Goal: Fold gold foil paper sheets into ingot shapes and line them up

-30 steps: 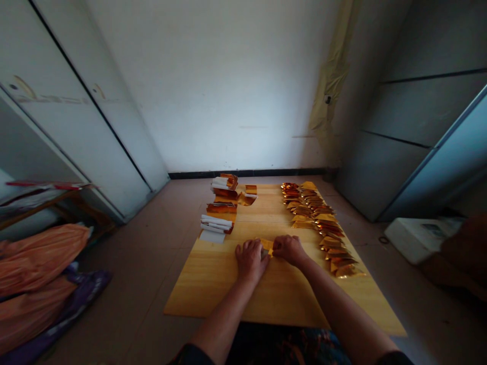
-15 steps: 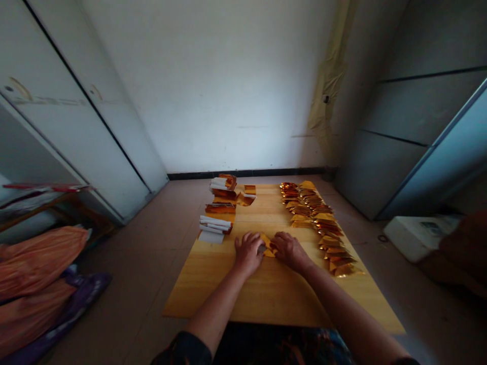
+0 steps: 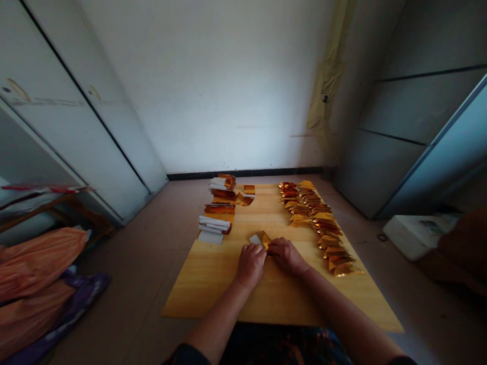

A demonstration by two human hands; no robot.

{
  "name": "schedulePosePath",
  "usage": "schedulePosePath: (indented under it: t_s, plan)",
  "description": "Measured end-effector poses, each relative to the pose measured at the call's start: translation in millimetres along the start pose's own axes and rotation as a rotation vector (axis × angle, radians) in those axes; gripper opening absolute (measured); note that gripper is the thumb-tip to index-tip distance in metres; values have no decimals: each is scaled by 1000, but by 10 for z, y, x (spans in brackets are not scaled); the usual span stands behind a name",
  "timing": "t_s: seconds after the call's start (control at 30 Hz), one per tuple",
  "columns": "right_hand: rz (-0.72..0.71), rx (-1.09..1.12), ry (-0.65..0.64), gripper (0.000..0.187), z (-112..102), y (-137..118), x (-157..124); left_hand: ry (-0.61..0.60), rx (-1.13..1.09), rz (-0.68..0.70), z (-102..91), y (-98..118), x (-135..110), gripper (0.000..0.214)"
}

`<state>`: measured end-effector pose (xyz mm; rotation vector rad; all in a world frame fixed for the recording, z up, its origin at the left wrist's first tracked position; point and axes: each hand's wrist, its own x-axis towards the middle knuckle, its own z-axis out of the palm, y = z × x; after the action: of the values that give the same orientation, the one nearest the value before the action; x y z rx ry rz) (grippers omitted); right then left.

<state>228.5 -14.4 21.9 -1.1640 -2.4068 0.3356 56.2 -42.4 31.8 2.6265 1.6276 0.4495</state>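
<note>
A small sheet of gold foil paper point(image 3: 265, 238) with a whitish back lies partly folded at the middle of the wooden table point(image 3: 281, 299). My left hand point(image 3: 251, 261) is closed on its near left edge, fingers bent together. On the near right part, my right hand point(image 3: 287, 254) pinches the same sheet, and the two hands almost touch. The fingertips hide the near edge of the paper. To the left lie stacks of gold paper with white backs point(image 3: 215, 224). At the right stand rows of folded gold paper pieces point(image 3: 333, 241).
Two loose gold pieces point(image 3: 245, 199) lie near the table's far edge. A white wall point(image 3: 228, 101) rises beyond it. White cabinets point(image 3: 76, 111) and orange cloth point(image 3: 41, 258) are at the left; a grey cabinet point(image 3: 399, 116) and a white box point(image 3: 413, 235) are at the right.
Both hands have come closer together and slightly nearer to me. The foil sheet has turned, and its whitish side now shows beyond my left fingers.
</note>
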Motion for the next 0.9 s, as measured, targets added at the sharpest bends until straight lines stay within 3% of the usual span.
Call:
schedulePosePath:
  t_s: [0.13,0.3,0.47,0.9]
  plan:
    - [8,-17,-43,24,31,-69,5,11,-7,-20,-78,19,-88,21]
    - [7,21,-101,23,29,-223,41,52,-79,-44,-113,-141,-93,16]
    - [-123,37,-129,15,-118,-154,49,48,-134,-69,-52,-259,-61,15]
    - [-152,-2,-6,21,5,-30,-29,88,-165,-168,-3,-153,-43,13]
